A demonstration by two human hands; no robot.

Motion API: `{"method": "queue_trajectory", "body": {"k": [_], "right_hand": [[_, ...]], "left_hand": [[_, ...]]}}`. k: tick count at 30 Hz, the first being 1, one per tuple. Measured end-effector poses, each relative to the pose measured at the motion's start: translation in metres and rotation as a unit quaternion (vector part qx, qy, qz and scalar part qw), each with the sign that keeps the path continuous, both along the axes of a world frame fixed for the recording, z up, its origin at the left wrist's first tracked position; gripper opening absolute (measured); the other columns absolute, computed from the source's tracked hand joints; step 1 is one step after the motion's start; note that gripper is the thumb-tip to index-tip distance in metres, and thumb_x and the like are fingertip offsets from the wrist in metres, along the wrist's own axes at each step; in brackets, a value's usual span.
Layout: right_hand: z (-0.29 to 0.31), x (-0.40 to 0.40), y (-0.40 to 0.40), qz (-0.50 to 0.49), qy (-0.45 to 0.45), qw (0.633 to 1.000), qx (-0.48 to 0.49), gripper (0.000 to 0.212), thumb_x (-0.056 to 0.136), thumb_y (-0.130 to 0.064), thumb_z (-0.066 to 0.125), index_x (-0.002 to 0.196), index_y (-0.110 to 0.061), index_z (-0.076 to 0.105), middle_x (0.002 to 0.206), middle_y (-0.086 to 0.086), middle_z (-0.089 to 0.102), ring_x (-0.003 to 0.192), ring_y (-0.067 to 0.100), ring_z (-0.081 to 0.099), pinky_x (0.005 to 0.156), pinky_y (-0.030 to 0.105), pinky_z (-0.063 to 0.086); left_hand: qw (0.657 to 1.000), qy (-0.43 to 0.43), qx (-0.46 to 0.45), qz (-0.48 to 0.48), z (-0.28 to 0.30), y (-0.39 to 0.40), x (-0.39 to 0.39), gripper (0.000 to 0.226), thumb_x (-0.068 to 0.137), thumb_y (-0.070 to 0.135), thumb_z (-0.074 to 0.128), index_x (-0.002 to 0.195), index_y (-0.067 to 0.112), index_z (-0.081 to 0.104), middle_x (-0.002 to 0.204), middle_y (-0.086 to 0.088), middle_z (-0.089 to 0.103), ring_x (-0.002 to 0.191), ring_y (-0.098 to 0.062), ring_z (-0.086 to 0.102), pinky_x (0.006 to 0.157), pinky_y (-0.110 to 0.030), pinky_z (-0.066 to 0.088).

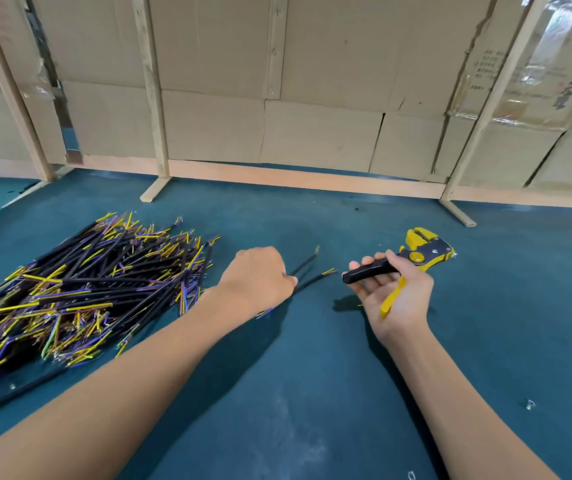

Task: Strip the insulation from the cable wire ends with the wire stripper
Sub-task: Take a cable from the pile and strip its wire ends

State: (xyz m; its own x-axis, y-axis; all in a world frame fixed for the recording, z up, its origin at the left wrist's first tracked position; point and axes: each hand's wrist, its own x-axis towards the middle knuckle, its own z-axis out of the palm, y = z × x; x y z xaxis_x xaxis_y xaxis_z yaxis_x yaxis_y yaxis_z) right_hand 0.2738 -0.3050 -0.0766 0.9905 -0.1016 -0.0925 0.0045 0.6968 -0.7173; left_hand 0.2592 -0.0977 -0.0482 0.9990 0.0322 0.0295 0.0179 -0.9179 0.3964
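My left hand (256, 275) grips two black cables (307, 275), their ends fanned toward the tool, probably so one end can be fed in. My right hand (393, 296) lies palm up, fingers curled around the wire stripper (416, 256), head pointing away, handles spread as if ready to squeeze. The cable pile (80, 289) sits left on the teal bench (312, 393). Cardboard panels (312, 81) on wooden frames wall off the back.

Even bright light, wide-angle edge warp
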Motion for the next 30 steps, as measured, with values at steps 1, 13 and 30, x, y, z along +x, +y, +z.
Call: {"method": "queue_trajectory", "body": {"k": [1, 13, 30], "right_hand": [[0.0, -0.001, 0.0, 0.003, 0.001, 1.0, 0.0, 0.015, 0.096, -0.017, 0.057, 0.085, -0.007, 0.059, 0.076, 0.012, 0.066, 0.076, 0.037, 0.071, 0.069, 0.042, 0.06], [0.002, -0.007, 0.001, 0.009, -0.001, 1.0, -0.017, 0.015, 0.097, -0.018, 0.055, 0.088, -0.007, 0.059, 0.077, 0.011, 0.067, 0.077, 0.036, 0.071, 0.069, 0.041, 0.06], [0.003, -0.013, 0.003, 0.009, -0.004, 1.0, -0.013, 0.015, 0.097, -0.019, 0.055, 0.089, -0.008, 0.059, 0.077, 0.01, 0.068, 0.079, 0.035, 0.072, 0.073, 0.043, 0.059]], "left_hand": [[1.0, -0.001, 0.018, 0.003, 0.002, -0.002, 0.0, 0.043, 0.09, 0.041, 0.063, 0.059, 0.015, 0.05, 0.068, -0.004, 0.051, 0.082, -0.031, 0.051, 0.066, -0.031, 0.041], [0.998, 0.001, 0.059, -0.005, -0.007, -0.011, -0.017, 0.02, 0.094, 0.031, 0.065, 0.105, 0.013, 0.066, 0.104, -0.009, 0.065, 0.094, -0.034, 0.063, 0.081, -0.037, 0.054], [1.0, 0.0, -0.014, 0.003, -0.015, -0.051, -0.025, 0.027, 0.093, 0.042, 0.06, 0.094, 0.016, 0.066, 0.08, -0.003, 0.06, 0.078, -0.03, 0.058, 0.065, -0.034, 0.049]]}}
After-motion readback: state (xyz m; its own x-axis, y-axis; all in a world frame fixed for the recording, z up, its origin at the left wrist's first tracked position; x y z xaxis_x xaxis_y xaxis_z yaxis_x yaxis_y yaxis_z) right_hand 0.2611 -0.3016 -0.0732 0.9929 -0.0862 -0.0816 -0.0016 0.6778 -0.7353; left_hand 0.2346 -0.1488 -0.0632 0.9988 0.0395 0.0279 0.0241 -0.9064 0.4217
